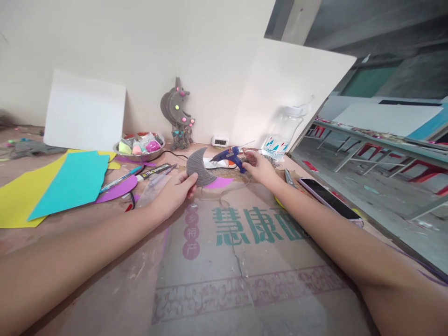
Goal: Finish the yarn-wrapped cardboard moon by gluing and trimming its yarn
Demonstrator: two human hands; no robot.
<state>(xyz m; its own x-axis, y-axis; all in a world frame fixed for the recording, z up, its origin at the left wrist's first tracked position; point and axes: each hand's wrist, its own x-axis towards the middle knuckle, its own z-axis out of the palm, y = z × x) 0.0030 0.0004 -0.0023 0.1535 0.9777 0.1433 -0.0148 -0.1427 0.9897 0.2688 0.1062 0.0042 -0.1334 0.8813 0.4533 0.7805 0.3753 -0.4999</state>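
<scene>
My left hand pinches the lower left edge of a grey crescent moon wound with yarn, thumb on top. Just to its right a blue glue gun has its nozzle pointing left and a glue stick at its back. My right hand is at the gun's handle, fingers curved and apart; the handle shows beside the thumb, and I cannot tell if they touch. A purple sheet piece lies under the moon. Loose grey yarn trails down over the printed plastic sheet.
Yellow and turquoise sheets, pens and a cutter lie left. Behind stand a bowl of clay packets, a finished moon hanging, a small clock and a clear jar. A phone lies right near the table edge.
</scene>
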